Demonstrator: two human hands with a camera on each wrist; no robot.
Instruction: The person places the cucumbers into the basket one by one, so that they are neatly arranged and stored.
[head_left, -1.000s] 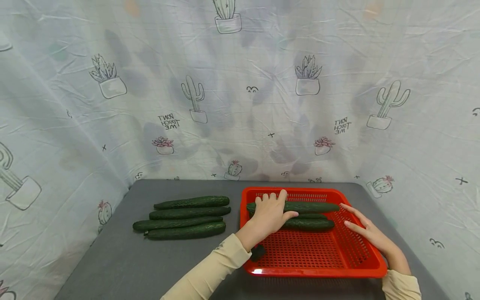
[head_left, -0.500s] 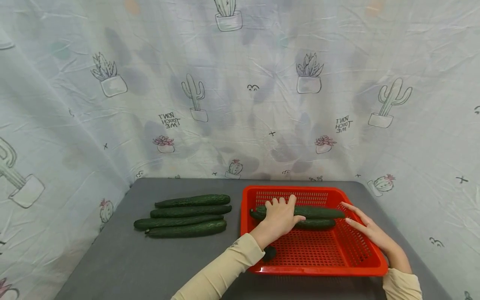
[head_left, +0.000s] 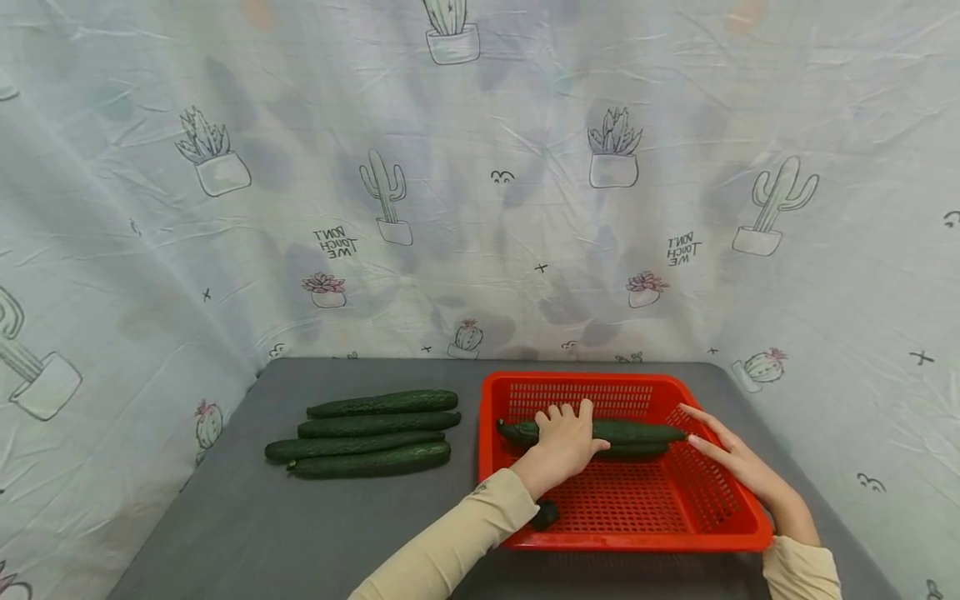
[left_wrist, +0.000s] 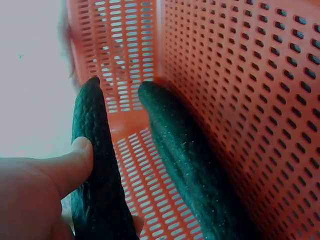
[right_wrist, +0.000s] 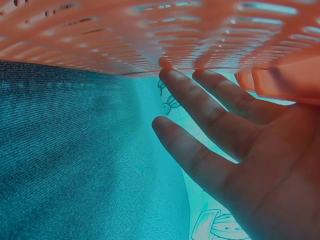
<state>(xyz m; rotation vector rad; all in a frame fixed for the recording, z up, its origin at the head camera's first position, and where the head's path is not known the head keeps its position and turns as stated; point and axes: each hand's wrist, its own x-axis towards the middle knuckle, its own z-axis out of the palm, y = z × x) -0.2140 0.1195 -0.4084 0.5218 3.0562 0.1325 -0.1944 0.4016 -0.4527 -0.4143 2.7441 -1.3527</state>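
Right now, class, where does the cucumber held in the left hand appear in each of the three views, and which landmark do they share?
Head: right of centre, below the middle; the held cucumber is partly covered by the left hand.
Left wrist: left of centre, running up from the bottom edge.
Right wrist: not visible.
Shared landmark: the red basket.

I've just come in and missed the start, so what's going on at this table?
A person's left hand grips a cucumber in or just above the red basket, where other cucumbers lie. The right hand holds the basket's right side. Four more cucumbers lie side by side on the gray table, to the basket's left.
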